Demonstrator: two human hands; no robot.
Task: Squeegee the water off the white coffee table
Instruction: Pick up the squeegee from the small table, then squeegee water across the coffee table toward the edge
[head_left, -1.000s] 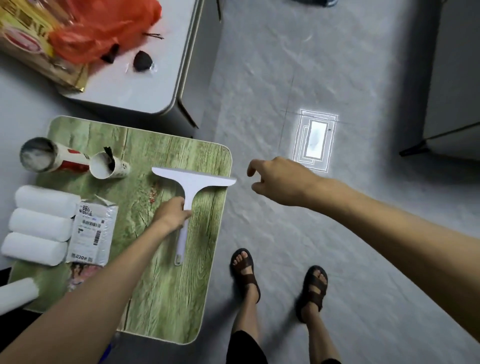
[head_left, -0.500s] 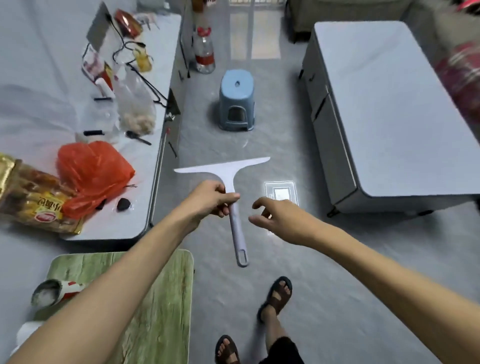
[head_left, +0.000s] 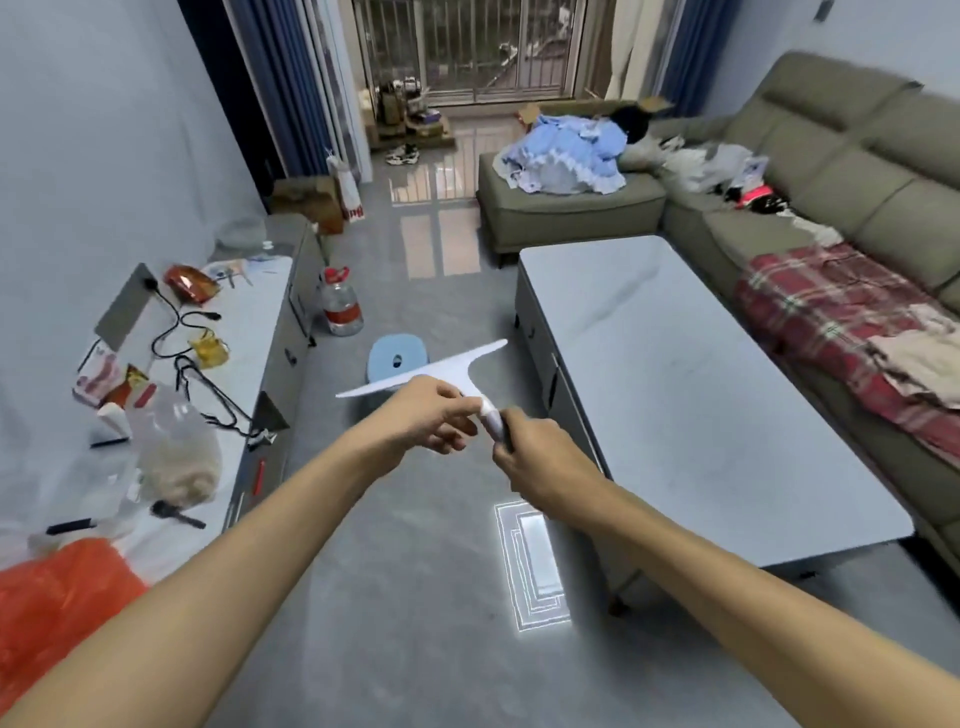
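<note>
Grey tiled floor running from the near edge to the barred balcony door at the far end, open and bare down the middle, with a bright rectangular reflection just beside the near left corner of the coffee table. Long olive sofa along the right wall and round the far corner, strewn with blue clothing and a red plaid blanket near its front edge. White coffee table standing right of centre, parallel to the sofa, only a narrow gap between them; top bare, faintly streaked, water not clearly made out. Low white cabinet along the left wall, crowded with cables, bags and packets, an orange plastic bag at its near end. Wide clear aisle between cabinet edge and table's left edge. Water jug on the floor by the cabinet's far end; small blue stool in the aisle beyond the hands.

White squeegee held in the air over the aisle, just left of the table's left edge, blade tilted, right end higher. Left hand pinching the upper handle below the blade. Right hand wrapped round the lower handle.
</note>
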